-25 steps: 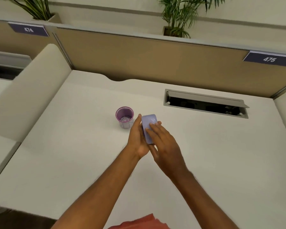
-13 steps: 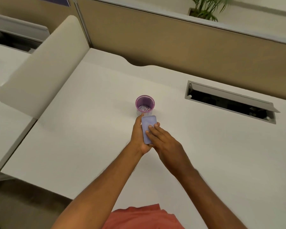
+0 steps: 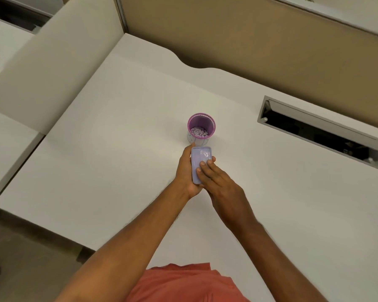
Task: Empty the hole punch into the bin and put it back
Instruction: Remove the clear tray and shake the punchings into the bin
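The left hand (image 3: 184, 171) is closed around the hole punch (image 3: 200, 162), with the thumb laid along its left edge and the fingertips seen curling round its right side. The lilac hole punch is held above the desk (image 3: 109, 149), its flat, rounded-rectangle face turned up toward the camera and its far end pointed at the bin (image 3: 201, 129). The right hand (image 3: 220, 184) is laid over the near half of the hole punch, its fingers held straight and together with the fingertips pressed flat on the lilac face; nothing is gripped by it. Whether the underside of the punch is touched by the right thumb cannot be told.

Just beyond the punch's far end, the small purple bin is stood upright on the desk, and a layer of pale paper dots is seen at its bottom. The punch is placed just short of the bin rather than over its mouth.

Further out to the right, an open grey cable hatch (image 3: 319, 131) is set into the white desk. The desk is bordered at the back by a tan partition (image 3: 249, 40) and at the left by a cream side panel (image 3: 52, 68). A coral garment (image 3: 183, 284) is seen at the bottom edge.
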`<state>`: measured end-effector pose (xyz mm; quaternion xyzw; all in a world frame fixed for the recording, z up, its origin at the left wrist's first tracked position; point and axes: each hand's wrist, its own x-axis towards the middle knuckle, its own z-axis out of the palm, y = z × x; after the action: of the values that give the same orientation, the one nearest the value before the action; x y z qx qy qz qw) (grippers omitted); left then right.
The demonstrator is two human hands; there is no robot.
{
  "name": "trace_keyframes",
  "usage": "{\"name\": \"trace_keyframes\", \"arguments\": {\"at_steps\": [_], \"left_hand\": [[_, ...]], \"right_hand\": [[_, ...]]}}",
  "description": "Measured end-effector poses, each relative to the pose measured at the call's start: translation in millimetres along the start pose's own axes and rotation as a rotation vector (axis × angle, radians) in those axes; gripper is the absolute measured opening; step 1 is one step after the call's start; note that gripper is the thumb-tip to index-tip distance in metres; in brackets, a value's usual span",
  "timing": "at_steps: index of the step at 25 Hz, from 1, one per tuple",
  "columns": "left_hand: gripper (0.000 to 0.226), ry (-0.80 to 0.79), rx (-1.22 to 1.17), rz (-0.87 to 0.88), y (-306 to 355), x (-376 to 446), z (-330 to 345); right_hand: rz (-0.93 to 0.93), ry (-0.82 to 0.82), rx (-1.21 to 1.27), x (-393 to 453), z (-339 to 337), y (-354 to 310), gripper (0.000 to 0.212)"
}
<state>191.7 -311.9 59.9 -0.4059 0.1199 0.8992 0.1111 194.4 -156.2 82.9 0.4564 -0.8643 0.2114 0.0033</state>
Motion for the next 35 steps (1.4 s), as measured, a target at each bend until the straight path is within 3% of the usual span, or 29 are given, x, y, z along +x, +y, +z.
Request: {"name": "trace_keyframes", "arguments": {"at_steps": [2,6,12,20,26,30,35], "left_hand": [[0.081,-0.022,-0.039,-0.012,-1,1,-1],[0.045,0.036,0.15,0.028,4,-5,3],[0.045,0.009,0.116,0.076,1,1,1],[0.065,0.06,0.186,0.139,-1,10,-13],[0.06,0.07,0.203,0.131,6,12,-16],[0.057,0.102,0.212,0.117,6,14,-19],[0.054,0.132,0.234,0.114,8,15,-17]], "right_hand": [[-0.01,0.012,-0.02,1,3,0,0.067],[0.024,0.005,0.052,2,1,-4,0.061],[0.27,0.068,0.35,11,-11,-11,0.041],[0.796,0.464,1.048,33,-20,-2,0.03],[1.29,0.536,1.465,19,7,33,0.02],[1.459,0.457,1.438,10,33,44,0.03],[1.47,0.334,1.233,2,50,49,0.038]]}}
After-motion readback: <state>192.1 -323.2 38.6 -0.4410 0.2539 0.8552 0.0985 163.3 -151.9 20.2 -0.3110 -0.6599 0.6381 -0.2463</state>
